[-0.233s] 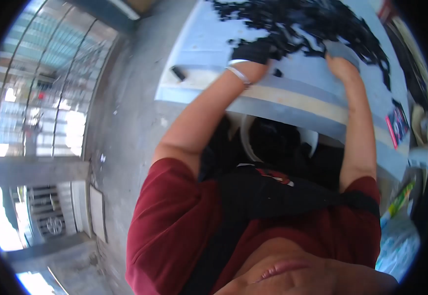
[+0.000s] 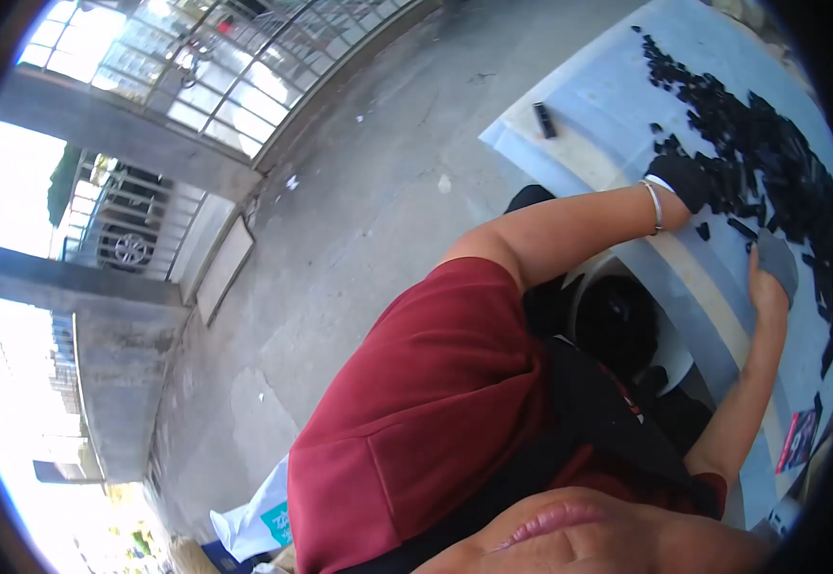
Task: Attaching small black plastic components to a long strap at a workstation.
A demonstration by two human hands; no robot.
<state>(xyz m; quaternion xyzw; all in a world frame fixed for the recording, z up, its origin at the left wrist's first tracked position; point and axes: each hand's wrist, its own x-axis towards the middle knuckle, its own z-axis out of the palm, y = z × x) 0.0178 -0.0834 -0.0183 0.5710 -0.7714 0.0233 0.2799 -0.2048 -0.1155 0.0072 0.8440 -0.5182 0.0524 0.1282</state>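
Observation:
A heap of small, dark, glossy black pieces [image 2: 770, 158] spreads over the pale blue table cover. My left hand [image 2: 681, 180], in a black glove with a bangle at the wrist, rests against the heap's near edge; its fingers blend into the black pieces. Close by, my right hand [image 2: 777, 265] wears a grey glove with the thumb bare. Its thumb and fingers close together on a small black piece [image 2: 743, 229]. One loose black piece [image 2: 703, 231] lies between the two hands.
Near the table's [image 2: 603, 158] left corner lies a small black block [image 2: 544, 121]. A pink and dark packet [image 2: 798, 441] sits toward the right. Below the edge, a white bucket [image 2: 677, 375] holds black material. Concrete floor [image 2: 340, 258] and a barred gate [image 2: 244, 86] lie to the left.
The view has turned, so the table sits farther right. My right hand has come closer to my left at the heap's near edge, and a black piece shows at its fingertips.

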